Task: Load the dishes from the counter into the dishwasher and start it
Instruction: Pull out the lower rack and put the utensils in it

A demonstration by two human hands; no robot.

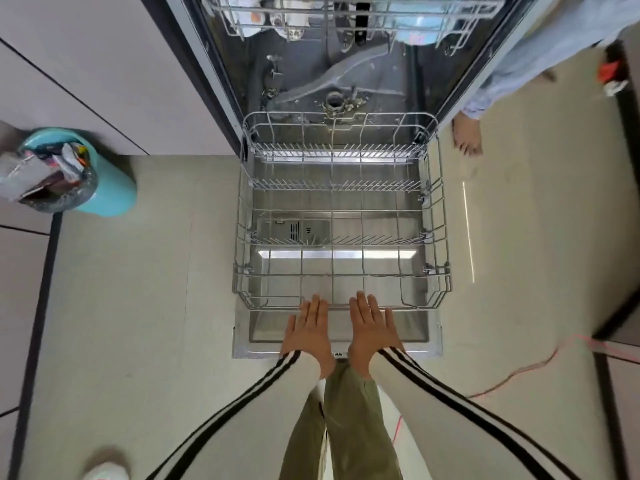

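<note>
Head view: open dishwasher (332,98) with its lower rack (339,186) drawn out over the lowered door (415,329).

The lower rack holds no dishes and its rows of tines stand upright. The left hand (308,327) and right hand (372,327) lie side by side above the door, both flat with fingers straight and holding nothing. Their fingertips reach the rack's front rim, though whether they touch it cannot be told. Deeper in the tub lies the grey spray arm (332,77). Above it the upper rack (346,15) carries white cups (291,27) and a pale blue bowl (415,26). A teal bin (110,192) stands by the left cabinets, and another person's bare foot (467,140) is right of the dishwasher. A red cable (519,372) crosses the floor on the right.
</note>
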